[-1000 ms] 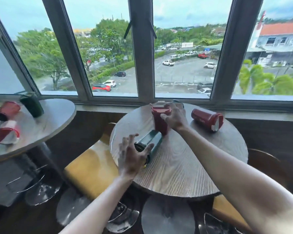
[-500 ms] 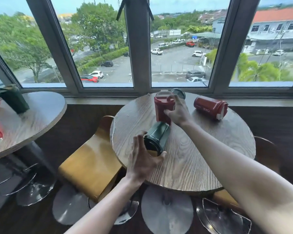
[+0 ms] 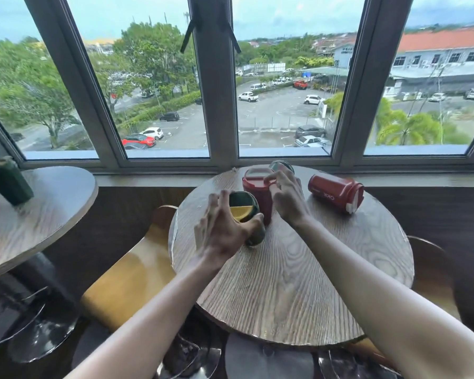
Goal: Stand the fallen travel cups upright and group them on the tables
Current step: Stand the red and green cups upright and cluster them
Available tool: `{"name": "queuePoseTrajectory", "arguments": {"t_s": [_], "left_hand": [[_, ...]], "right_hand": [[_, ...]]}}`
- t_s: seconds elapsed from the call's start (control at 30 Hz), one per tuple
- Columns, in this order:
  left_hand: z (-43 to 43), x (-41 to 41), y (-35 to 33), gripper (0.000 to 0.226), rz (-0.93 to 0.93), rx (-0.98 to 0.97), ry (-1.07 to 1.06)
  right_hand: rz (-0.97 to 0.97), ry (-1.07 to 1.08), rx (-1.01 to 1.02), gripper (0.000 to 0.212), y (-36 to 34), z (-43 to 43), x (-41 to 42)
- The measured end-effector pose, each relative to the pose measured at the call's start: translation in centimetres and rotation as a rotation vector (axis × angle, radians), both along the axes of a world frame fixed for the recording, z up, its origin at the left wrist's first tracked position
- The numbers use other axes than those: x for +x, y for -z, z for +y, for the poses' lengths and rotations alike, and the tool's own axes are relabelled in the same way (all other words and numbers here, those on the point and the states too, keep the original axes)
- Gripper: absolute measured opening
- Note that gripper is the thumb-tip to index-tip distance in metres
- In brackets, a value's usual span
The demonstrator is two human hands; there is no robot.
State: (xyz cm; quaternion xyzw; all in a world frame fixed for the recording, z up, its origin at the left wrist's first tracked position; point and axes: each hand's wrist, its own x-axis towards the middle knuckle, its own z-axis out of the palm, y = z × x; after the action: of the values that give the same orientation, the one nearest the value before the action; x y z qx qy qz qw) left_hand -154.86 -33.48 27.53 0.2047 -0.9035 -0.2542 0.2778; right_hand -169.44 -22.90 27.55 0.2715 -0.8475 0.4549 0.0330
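Fingers (image 3: 215, 206) of the left hand (image 3: 222, 231) are wrapped around the green travel cup (image 3: 244, 212) in the middle of the frame, thumb on its near side, clamped on its body; the cup stands roughly upright on the round wooden table (image 3: 298, 269), its green-and-yellow lid facing the camera. Just right of it, touching or nearly so, an upright red travel cup (image 3: 259, 192) is held at its lid by the right hand (image 3: 286, 198), whose fingertips pinch the rim. Behind that hand, at the table's far edge, another dark green cup (image 3: 281, 166) shows only its top. Right of centre, a second red cup (image 3: 335, 192) lies on its side, lid toward the lower right, apart from the others. At the left edge of the frame, on a second round table (image 3: 39, 222), a dark green cup (image 3: 7, 180) stands upright. A yellow-seated stool (image 3: 126, 283) sits between the two tables, beneath the window (image 3: 222, 77).
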Motion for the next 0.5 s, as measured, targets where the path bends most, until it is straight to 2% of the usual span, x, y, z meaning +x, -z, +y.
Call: {"name": "queuePoseTrajectory", "arguments": {"t_s": [0.2,0.43,0.5], "left_hand": [[0.2,-3.2,-0.7,0.093,-0.093,-0.027,-0.016],[1.4,-3.0,1.1,0.103,0.068,0.168,-0.053],[1.5,-3.0,2.1,0.108,0.111,0.26,-0.021]], "right_hand": [[-0.084,-0.01,-0.045,0.018,-1.4,-0.7,-1.6],[-0.253,-0.067,-0.079,0.016,-1.9,-0.3,-3.1],[-0.307,-0.08,-0.111,0.023,-1.8,-0.4,-3.4]]}}
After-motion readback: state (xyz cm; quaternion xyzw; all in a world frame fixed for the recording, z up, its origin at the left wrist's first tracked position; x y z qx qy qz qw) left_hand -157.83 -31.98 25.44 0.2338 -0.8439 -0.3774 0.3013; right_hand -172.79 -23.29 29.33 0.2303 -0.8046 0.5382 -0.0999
